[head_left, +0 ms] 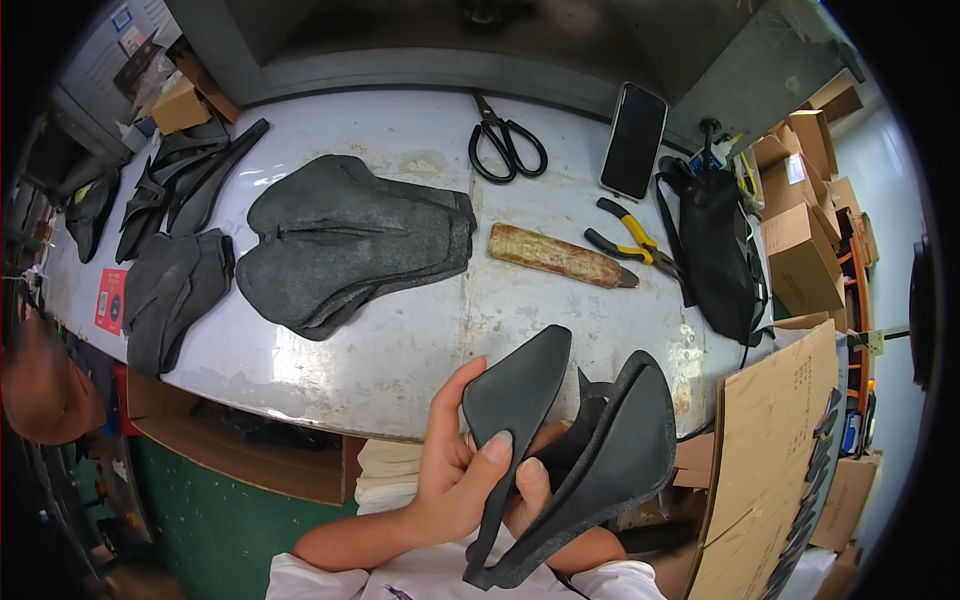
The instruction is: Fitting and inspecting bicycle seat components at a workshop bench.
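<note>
Both hands hold one black padded bicycle saddle cover (620, 450), folded so two wings stand up over the table's near edge. My left hand (450, 490) grips its left wing, thumb flat on the smooth face and fingers behind. The thumb of my right hand (533, 485) presses at the inner side of the right part; its other fingers are hidden behind the cover. Beyond them on the table (420, 385) lie a stack of dark grey saddle-shaped foam pieces (350, 235), a worn taped-handle knife (555, 257), yellow-and-black pliers (640, 240) and black-handled scissors (507, 150).
A phone (635, 140) leans at the back, beside a black bag (715, 255). More dark pieces (180, 285) lie at the left, next to a red card (110, 298). Cardboard boxes (805, 255) pile up at the right, and a large cardboard sheet (765, 450) stands near my right arm.
</note>
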`<state>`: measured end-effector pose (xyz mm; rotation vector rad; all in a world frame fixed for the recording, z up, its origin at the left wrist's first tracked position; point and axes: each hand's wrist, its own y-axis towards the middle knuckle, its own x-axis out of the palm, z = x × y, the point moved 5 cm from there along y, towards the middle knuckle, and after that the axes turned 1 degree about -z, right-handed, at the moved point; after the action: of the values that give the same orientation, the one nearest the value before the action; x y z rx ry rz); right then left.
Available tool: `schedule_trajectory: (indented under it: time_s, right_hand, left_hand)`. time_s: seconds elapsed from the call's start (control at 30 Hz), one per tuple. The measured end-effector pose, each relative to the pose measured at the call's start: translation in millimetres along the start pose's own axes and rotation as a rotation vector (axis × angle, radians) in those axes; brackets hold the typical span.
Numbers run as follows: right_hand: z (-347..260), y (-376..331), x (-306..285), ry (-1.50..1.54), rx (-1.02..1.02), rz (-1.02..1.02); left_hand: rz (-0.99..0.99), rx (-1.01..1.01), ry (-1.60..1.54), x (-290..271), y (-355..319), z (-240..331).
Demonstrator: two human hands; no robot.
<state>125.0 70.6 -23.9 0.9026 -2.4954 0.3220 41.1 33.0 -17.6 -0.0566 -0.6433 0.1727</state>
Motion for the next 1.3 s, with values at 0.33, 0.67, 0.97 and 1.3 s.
schedule_trajectory:
  time_s: [0.33, 0.67, 0.97, 1.3]
  right_hand:
    - [-11.5, -27.8, -28.3, 0.062, -0.106, 0.038]
    - [-36.2, -39.9, -56.1, -0.4, -0.365, 0.294]
    - [-42.8, -40.2, -56.7, -0.321, -0.448, 0.24]
    - [-52.8, -45.6, -40.0, -0.386, -0.451, 0.177]
  left_hand:
    - [-0.04, -0.045, 0.009, -0.4, 0.1, 16.8]
    - [-0.382, -0.275, 0.168, -15.2, -6.9, 22.9]
    - [-0.38, -0.328, 0.009, -16.5, -7.7, 15.1]
    - [-0.401, -0.435, 0.152, -2.1, -3.8, 31.0]
